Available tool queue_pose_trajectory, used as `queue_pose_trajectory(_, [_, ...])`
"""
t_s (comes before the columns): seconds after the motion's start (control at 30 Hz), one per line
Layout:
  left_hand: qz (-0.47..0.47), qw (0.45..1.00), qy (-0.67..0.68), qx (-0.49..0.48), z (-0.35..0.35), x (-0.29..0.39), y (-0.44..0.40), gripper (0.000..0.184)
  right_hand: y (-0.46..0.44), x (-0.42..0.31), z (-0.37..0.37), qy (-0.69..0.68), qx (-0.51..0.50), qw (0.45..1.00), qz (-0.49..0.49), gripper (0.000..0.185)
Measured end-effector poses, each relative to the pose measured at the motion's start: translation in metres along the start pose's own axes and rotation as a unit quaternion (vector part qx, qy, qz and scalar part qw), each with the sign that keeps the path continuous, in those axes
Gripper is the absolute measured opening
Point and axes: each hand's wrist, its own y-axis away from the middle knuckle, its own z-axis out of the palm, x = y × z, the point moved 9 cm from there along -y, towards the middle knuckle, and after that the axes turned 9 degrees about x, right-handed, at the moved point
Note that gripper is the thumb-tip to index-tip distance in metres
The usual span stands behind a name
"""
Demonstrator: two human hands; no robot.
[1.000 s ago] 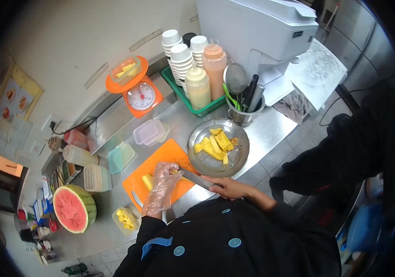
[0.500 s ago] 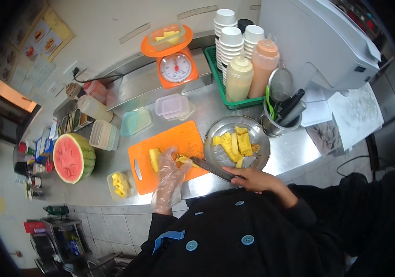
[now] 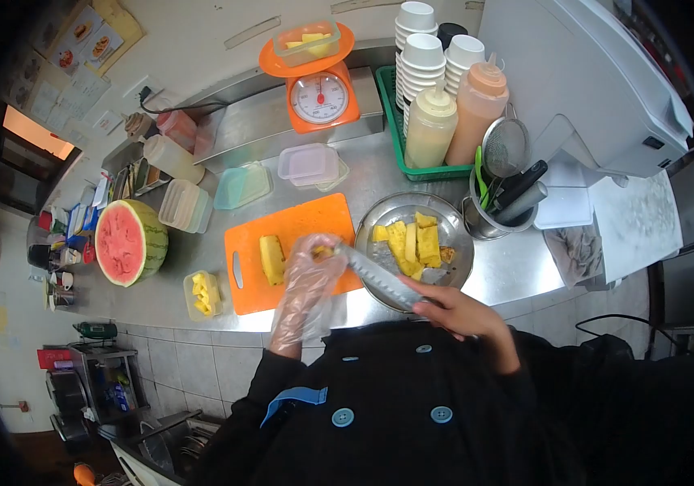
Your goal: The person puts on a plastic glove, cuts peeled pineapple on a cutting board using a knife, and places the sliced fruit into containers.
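Observation:
My left hand (image 3: 308, 271), in a clear plastic glove, is above the right part of an orange cutting board (image 3: 251, 296). Its fingers are curled round a small yellow-brown pineapple piece (image 3: 324, 252), mostly covered by the glove. A larger pineapple piece (image 3: 271, 259) lies on the board just left of that hand. My bare right hand (image 3: 462, 311) grips a knife (image 3: 377, 275), its broad blade pointing left with the tip by my gloved fingers. Under the blade is the near-left rim of a round metal plate (image 3: 462, 271), which carries several pineapple pieces (image 3: 417, 243).
Left of the board stand a small tub of yellow chunks (image 3: 203, 295) and a cut watermelon (image 3: 130, 243). Behind are plastic lids (image 3: 308, 163), an orange scale (image 3: 322, 101) with a container on top, and a green basket (image 3: 428, 173) of bottles and cups. A metal utensil pot (image 3: 489, 223) stands right.
The knife has come up off the board and its blade face has turned to the camera. My left hand has lifted slightly with the pineapple piece. The whole view has shifted a little.

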Motion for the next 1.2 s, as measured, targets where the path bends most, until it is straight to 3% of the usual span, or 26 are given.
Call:
queue_pose_trajectory(0.03, [-0.001, 1.000, 0.001, -0.001, 0.013, 0.020, -0.006, 0.035, 0.017, -0.005, -0.005, 0.000, 0.000, 1.000, 0.001, 0.058])
queue_pose_trajectory(0.1, [-0.110, 0.987, -0.022, -0.116, 0.053, 0.040, -0.006, 0.042, 0.046, -0.005, -0.037, 0.071, 0.133, 0.988, -0.016, 0.058])
queue_pose_trajectory(0.13, [-0.109, 0.987, -0.022, -0.116, 0.053, 0.051, -0.006, 0.042, 0.055, 0.006, -0.039, 0.070, 0.135, 0.988, -0.016, 0.058])
queue_pose_trajectory(0.2, [0.038, 0.977, -0.156, -0.142, 0.057, 0.082, -0.009, 0.050, 0.079, -0.005, -0.063, 0.254, 0.293, 0.913, -0.131, 0.059])
queue_pose_trajectory(0.27, [0.101, 0.963, -0.220, -0.116, 0.023, 0.072, -0.023, 0.052, 0.094, -0.013, -0.067, 0.268, 0.337, 0.897, -0.098, 0.059])
queue_pose_trajectory(0.33, [0.006, 0.975, -0.217, -0.042, -0.041, 0.054, -0.035, 0.036, 0.108, -0.021, -0.072, 0.257, 0.408, 0.874, -0.060, 0.061])
queue_pose_trajectory(0.43, [-0.071, 0.944, -0.319, 0.042, -0.129, 0.000, -0.045, 0.037, 0.099, -0.017, -0.056, 0.331, 0.408, 0.849, -0.061, 0.061])
queue_pose_trajectory(0.47, [0.038, 0.920, -0.390, -0.010, -0.131, -0.013, -0.049, 0.040, 0.091, -0.007, -0.047, 0.394, 0.353, 0.849, -0.002, 0.063])
queue_pose_trajectory(0.5, [0.148, 0.879, -0.449, -0.065, -0.122, -0.002, -0.048, 0.043, 0.084, -0.009, -0.040, 0.392, 0.350, 0.851, -0.005, 0.063])
queue_pose_trajectory(0.53, [0.146, 0.879, -0.450, -0.062, -0.125, -0.006, -0.050, 0.043, 0.080, -0.015, -0.039, 0.340, 0.389, 0.855, -0.048, 0.063])
queue_pose_trajectory(0.6, [0.171, 0.860, -0.443, -0.185, -0.103, -0.017, -0.034, 0.039, 0.072, -0.024, -0.030, 0.288, 0.417, 0.858, -0.084, 0.063])
queue_pose_trajectory(0.63, [0.166, 0.861, -0.442, -0.187, -0.105, -0.016, -0.032, 0.039, 0.063, -0.032, -0.023, 0.258, 0.408, 0.870, -0.098, 0.063])
queue_pose_trajectory(0.7, [0.048, 0.930, -0.315, -0.185, -0.115, -0.023, -0.035, 0.048, 0.044, -0.043, -0.006, 0.230, 0.401, 0.880, -0.113, 0.063])
queue_pose_trajectory(0.8, [0.030, 0.942, -0.313, -0.116, -0.130, -0.051, -0.030, 0.048, 0.004, -0.043, 0.035, 0.206, 0.363, 0.893, -0.170, 0.063])
queue_pose_trajectory(0.87, [0.036, 0.957, -0.272, -0.094, -0.131, -0.065, -0.024, 0.047, -0.018, -0.051, 0.066, 0.155, 0.332, 0.888, -0.279, 0.058])
queue_pose_trajectory(0.9, [0.041, 0.969, -0.232, -0.070, -0.132, -0.064, -0.023, 0.045, -0.026, -0.055, 0.075, 0.157, 0.332, 0.887, -0.279, 0.058])
queue_pose_trajectory(0.97, [0.033, 0.976, -0.203, -0.070, -0.134, -0.068, -0.022, 0.044, -0.059, -0.015, 0.100, 0.043, 0.208, 0.977, -0.031, 0.053])
queue_pose_trajectory(1.13, [0.027, 0.987, -0.127, -0.091, -0.134, -0.054, -0.024, 0.043, -0.077, -0.006, 0.120, 0.008, 0.234, 0.966, -0.107, 0.051])
queue_pose_trajectory(1.2, [0.003, 0.958, -0.266, -0.110, -0.133, -0.045, -0.023, 0.044, -0.074, -0.012, 0.121, 0.009, 0.240, 0.964, -0.115, 0.051])
